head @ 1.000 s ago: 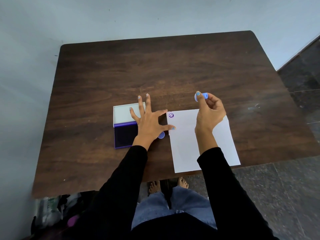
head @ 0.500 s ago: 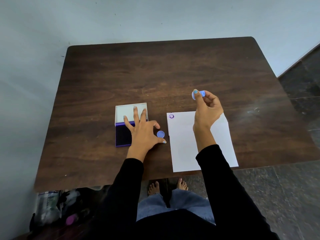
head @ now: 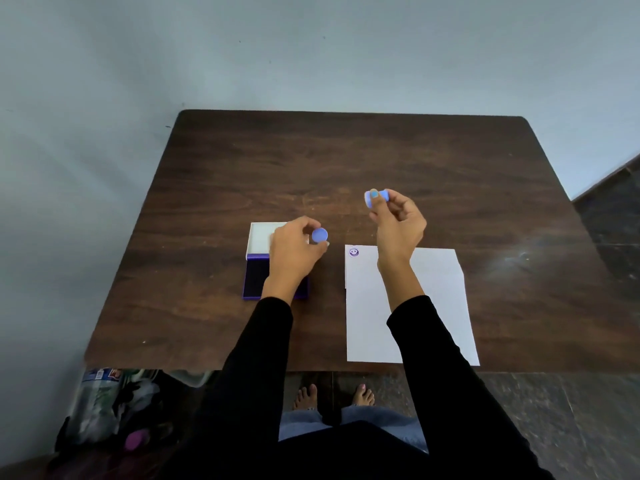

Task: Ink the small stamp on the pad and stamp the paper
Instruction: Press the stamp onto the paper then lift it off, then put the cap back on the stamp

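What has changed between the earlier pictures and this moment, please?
The left hand left the table, picked up the small blue cap that lay beside the ink pad, and now holds it raised. The right hand keeps the stamp lifted. The ink pad, paper and its smiley print are unchanged.

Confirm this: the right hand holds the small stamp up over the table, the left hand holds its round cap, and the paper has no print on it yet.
Not quite. The head view shows the paper already has a smiley print in its far left corner. The right hand does hold the stamp, the left hand the cap.
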{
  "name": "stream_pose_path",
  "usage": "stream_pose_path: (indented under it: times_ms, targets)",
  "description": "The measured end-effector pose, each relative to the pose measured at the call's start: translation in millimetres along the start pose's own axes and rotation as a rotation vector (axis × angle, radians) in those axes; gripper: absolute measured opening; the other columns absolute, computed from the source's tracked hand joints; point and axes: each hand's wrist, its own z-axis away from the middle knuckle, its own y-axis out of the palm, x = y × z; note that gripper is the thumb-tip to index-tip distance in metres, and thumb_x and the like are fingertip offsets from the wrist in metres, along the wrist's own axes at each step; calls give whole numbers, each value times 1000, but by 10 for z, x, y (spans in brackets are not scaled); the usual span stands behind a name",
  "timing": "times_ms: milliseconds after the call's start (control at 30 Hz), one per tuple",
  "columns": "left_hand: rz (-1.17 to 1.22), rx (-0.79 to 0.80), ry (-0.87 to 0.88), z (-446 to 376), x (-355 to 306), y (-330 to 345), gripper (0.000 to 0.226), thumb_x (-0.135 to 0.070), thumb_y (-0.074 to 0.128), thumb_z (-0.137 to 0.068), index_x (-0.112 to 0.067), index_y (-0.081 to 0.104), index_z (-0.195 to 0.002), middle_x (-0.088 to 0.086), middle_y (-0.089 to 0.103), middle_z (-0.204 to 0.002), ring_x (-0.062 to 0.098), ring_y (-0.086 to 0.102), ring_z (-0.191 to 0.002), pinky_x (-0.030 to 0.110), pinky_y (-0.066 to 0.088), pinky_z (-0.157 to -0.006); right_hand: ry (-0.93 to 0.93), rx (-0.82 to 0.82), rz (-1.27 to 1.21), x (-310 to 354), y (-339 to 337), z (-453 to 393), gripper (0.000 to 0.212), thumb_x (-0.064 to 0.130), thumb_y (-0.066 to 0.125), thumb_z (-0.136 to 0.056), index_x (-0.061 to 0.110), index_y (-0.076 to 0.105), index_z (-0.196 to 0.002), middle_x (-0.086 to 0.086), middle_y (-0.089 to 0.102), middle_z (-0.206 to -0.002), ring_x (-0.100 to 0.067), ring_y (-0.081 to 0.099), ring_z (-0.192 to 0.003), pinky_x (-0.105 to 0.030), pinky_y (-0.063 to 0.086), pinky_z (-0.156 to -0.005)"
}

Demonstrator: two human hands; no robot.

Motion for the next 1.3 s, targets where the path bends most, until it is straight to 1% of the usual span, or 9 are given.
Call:
stream_pose_path:
  times_ms: [100,200,300,367,533,667,967,1067,1300]
  targets:
    - [166,-54,-82,21,-81,-34,29,-10,76,-75,-11,67,-103,6,71,-101,21,66,-92,35,55,-84,48,206,3,-50,140,123,19,13,72,-81,9,66,-99,-1,71,-85,-12,70,-79,-22,60,-70]
    - [255,-109,-109,100,-71,-24,26,-7,75,-75,-9,68,-100,8,72,-99,20,68,-88,31,55,-81,37,384,97,-165,215,233,15,14,73,-79,16,68,-93,-2,73,-86,-13,71,-80,-25,60,-71]
    - [321,-155,-123,145,-19,-47,21,-8,74,-76,-9,68,-96,8,73,-94,17,69,-81,22,52,-72,-38,459,227,-236,233,260,13,20,75,-78,25,67,-86,10,71,-81,-1,68,-76,-10,52,-62]
    - [331,-173,-123,157,0,-63,23,-10,75,-76,-8,69,-98,8,72,-94,16,68,-81,20,52,-71,-59,507,289,-267,236,246,14,20,74,-79,24,67,-89,14,69,-81,3,66,-75,-8,51,-65]
    - [399,-212,-129,197,31,-76,24,-9,77,-74,-9,71,-97,5,73,-91,8,67,-77,7,50,-63,-16,518,320,-331,246,248,16,19,72,-80,19,69,-96,10,69,-82,-6,68,-81,-20,56,-75]
    - [475,-212,-143,227,65,-70,32,-7,79,-73,-6,71,-104,6,73,-94,13,69,-85,10,53,-69,77,523,264,-339,228,248,21,17,71,-82,16,67,-102,-7,73,-98,-20,70,-93,-37,57,-86]
    - [549,-202,-137,256,83,-12,36,-7,79,-74,-6,70,-108,8,73,-102,15,70,-93,24,56,-83,148,570,204,-285,168,215,23,12,68,-85,11,68,-108,0,72,-90,-14,70,-86,-22,60,-71]
    - [555,-211,-156,255,99,1,39,-8,80,-72,-4,70,-109,9,73,-102,16,69,-93,27,55,-85,216,595,145,-296,154,201,22,8,62,-89,6,67,-110,0,70,-91,-13,69,-85,-24,60,-75]
    - [554,-206,-148,249,100,7,35,-9,83,-69,-5,72,-102,-3,71,-83,-2,68,-75,10,53,-69,270,597,116,-298,130,185,25,5,62,-87,3,65,-112,-5,69,-95,-12,68,-84,-20,59,-70]
